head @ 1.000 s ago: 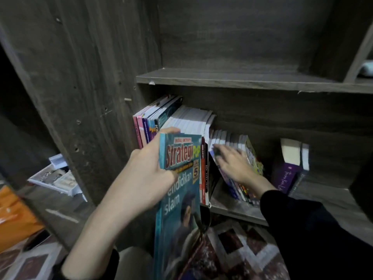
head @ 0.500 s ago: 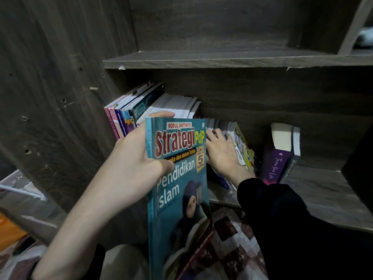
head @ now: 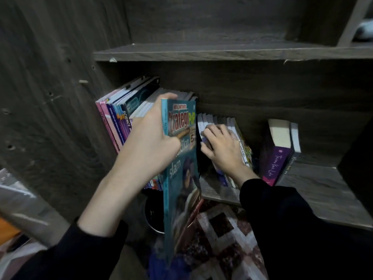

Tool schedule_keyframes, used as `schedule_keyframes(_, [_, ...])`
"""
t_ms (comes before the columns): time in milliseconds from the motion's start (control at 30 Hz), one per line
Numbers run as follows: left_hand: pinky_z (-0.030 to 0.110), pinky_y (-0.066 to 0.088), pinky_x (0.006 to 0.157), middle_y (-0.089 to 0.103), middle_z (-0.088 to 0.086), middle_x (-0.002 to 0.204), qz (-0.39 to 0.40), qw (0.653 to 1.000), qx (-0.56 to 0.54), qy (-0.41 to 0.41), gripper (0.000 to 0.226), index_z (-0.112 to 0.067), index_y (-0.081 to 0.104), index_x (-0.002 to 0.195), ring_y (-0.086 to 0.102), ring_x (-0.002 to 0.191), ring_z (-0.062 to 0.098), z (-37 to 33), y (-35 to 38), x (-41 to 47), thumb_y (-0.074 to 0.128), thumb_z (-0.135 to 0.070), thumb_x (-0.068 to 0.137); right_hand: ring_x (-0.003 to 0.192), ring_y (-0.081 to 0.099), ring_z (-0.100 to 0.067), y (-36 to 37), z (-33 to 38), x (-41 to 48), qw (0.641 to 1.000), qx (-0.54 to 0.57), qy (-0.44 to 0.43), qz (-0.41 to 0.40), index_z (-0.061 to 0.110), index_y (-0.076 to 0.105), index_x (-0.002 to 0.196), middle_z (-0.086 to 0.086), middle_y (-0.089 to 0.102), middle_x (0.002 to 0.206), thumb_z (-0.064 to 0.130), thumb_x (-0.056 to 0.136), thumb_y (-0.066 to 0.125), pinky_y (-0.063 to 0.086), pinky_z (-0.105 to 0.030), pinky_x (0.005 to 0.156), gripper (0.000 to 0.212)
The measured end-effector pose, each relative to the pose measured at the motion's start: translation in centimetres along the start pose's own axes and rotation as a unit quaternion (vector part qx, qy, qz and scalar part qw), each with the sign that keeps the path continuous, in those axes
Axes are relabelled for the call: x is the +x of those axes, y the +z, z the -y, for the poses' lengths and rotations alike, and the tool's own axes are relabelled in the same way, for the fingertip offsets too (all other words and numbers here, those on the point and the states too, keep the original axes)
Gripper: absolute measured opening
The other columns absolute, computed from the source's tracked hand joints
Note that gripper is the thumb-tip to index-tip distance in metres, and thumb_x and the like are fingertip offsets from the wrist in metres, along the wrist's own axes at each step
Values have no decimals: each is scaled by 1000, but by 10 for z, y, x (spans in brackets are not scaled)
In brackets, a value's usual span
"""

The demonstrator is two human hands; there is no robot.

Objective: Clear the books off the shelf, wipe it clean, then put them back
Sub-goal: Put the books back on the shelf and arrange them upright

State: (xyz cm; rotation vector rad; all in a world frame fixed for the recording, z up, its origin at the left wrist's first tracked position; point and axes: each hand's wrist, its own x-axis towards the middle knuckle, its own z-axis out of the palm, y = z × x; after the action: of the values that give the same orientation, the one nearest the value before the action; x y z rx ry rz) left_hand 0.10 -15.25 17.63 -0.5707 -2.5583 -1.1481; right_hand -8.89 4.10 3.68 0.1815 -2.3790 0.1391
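Risk of collapse among leaning paperbacks [head: 216, 120] gripped by right hand [head: 222, 147], left hand [head: 149, 142] occupied clasping teal workbook [head: 181, 199].

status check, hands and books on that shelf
Left hand grips teal workbook, upright, at the shelf front. Right hand grips small books, leaning. Purple book leans further right, untouched.
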Motion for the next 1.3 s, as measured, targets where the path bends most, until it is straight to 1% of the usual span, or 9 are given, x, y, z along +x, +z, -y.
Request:
schedule_keyframes(67, [-1,40,69,60,-11,98,-6,1000,8,-3,70,-34,40,134,58,86,-2,0,10,6,58,2,76,94,45,-21,2,-2,0,1000,-4,0,-6,18,55,93,1,57,98,35,83,51,46,-42,78,20])
schedule_keyframes(133, [23,51,80,61,1,108,-14,1000,4,-10,71,-35,35,137,61,88,14,1,23,12,54,0,77,94,43,-20,3,-3,0,1000,1,1,-9,18,53,92,1,56,97,35,83,51,46,-41,78,19])
schedule_keyframes(333, [47,53,62,67,14,80,-68,997,-17,20,78,-32,22,146,62,61,27,21,76,33,50,3,83,92,43,-19,1,-8,-1,999,10,11,-31,17,53,91,1,57,98,32,80,62,45,-39,76,20])
schedule_keyframes(500, [43,49,59,57,11,64,-48,998,12,-38,71,-31,13,150,57,58,29,41,116,35,50,-7,93,92,50,-21,1,-8,-1,999,-3,2,-35,17,53,92,1,56,98,35,82,54,46,-39,76,21])
schedule_keyframes(733, [33,45,61,59,5,76,-67,996,26,-61,50,-12,38,129,57,69,23,51,129,24,60,-37,91,93,45,-21,2,-8,-1,999,9,0,-34,17,52,93,-1,57,100,27,78,66,48,-41,78,23])
schedule_keyframes(867, [33,54,82,69,7,93,-39,992,-46,-112,46,-13,52,127,67,85,18,79,143,-17,67,-28,87,93,49,-22,1,-6,-2,1000,2,5,-30,17,55,93,0,58,99,29,80,65,45,-39,77,20])
schedule_keyframes(1000, [13,39,67,70,6,86,-34,992,-7,-119,28,-5,63,112,59,73,10,103,150,-31,65,-22,90,94,49,-23,-1,-5,-1,1000,4,5,-21,16,56,94,-1,57,100,29,81,63,44,-38,77,19])
schedule_keyframes(1133, [30,47,63,66,2,67,-32,990,68,-124,34,-9,68,82,61,65,19,118,147,-16,64,-43,86,95,51,-23,-3,-4,-1,1000,2,4,-13,16,56,94,-1,58,101,29,83,62,44,-39,78,18])
schedule_keyframes(1300, [29,45,59,68,6,71,1,977,159,-143,45,-14,63,72,65,73,24,123,149,4,58,-58,82,95,52,-23,-1,-4,-2,1000,3,1,-18,16,56,94,0,58,103,28,82,64,45,-37,77,18])
